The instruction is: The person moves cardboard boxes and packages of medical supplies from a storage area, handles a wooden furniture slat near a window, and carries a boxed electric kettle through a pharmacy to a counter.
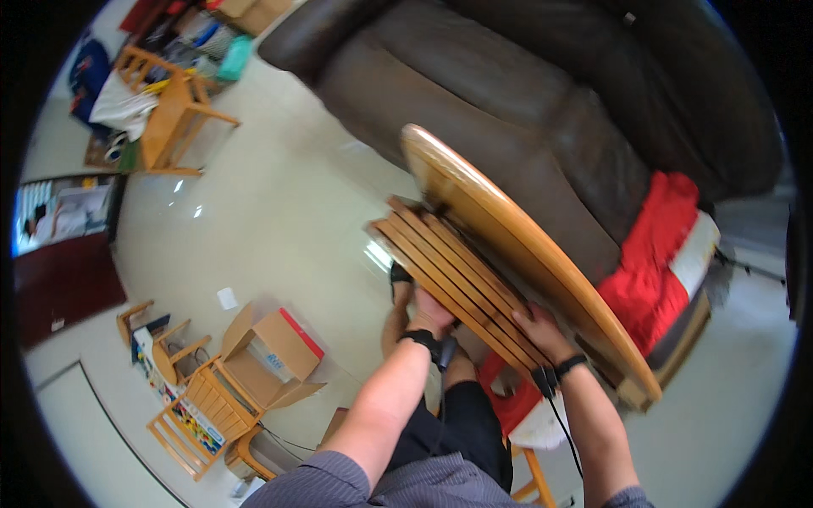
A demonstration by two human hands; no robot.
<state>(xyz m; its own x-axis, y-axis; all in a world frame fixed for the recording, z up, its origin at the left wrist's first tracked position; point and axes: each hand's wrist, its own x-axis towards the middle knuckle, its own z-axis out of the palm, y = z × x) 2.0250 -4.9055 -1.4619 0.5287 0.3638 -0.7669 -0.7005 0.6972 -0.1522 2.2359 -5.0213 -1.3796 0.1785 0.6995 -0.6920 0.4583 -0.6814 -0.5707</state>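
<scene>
I hold a wooden slatted panel point(457, 286), made of several long parallel slats, tilted in front of my legs. My left hand point(434, 312) grips its near long edge, with the fingers hidden below. At the right end, my right hand point(542, 329) has its thumb over the slats, close to the tabletop. Just beyond the panel, a round or oval wooden tabletop point(540, 247) stands on edge, leaning near the sofa. Whether panel and tabletop are joined, I cannot tell. Black straps with small devices and a cable are on my wrists.
A dark leather sofa point(470, 89) fills the far side, with red cloth point(660, 267) at its right end. A red plastic stool point(508, 394) is beside my leg. An opened cardboard box point(267, 362) and wooden chairs point(213, 397) stand left; another chair point(171, 120) is farther off.
</scene>
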